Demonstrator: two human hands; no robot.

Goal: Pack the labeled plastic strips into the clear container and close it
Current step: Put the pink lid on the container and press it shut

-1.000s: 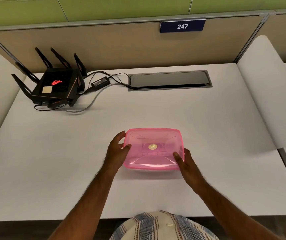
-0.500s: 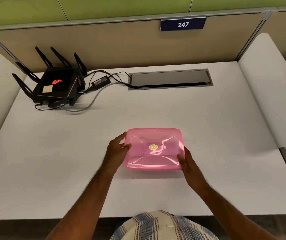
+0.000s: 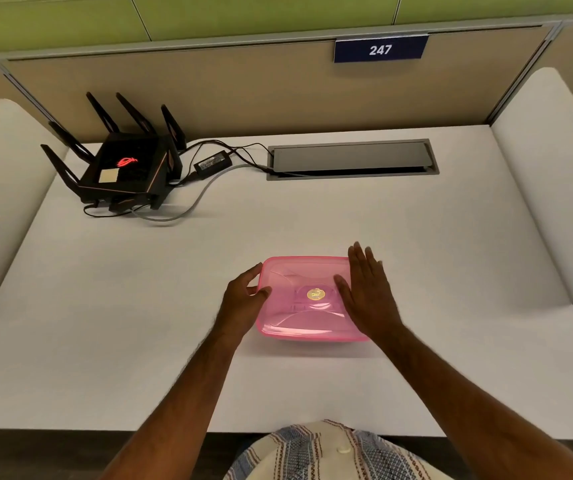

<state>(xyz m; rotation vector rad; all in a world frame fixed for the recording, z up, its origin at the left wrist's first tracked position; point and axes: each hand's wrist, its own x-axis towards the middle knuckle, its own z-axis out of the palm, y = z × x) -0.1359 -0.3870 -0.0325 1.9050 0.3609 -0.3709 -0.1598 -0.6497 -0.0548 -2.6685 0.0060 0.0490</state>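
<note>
A pink translucent container point(image 3: 298, 306) with its lid on sits on the white desk point(image 3: 312, 216), close to the front edge. A round gold sticker point(image 3: 315, 294) marks the lid's middle. My left hand point(image 3: 243, 301) grips the container's left edge, thumb on the lid rim. Flat over the lid's right side lies my right hand point(image 3: 368, 292), fingers stretched out and together, palm down. No plastic strips are visible; the inside is blurred by the pink plastic.
A black router with several antennas point(image 3: 122, 168) stands at the back left, with a power brick point(image 3: 213, 163) and cables running to a grey cable hatch point(image 3: 352, 159). Cream padded dividers point(image 3: 548, 188) flank both sides.
My right hand left the container's front right corner and moved up onto the lid's right side, fingers now flat. The left hand stays on the left edge.
</note>
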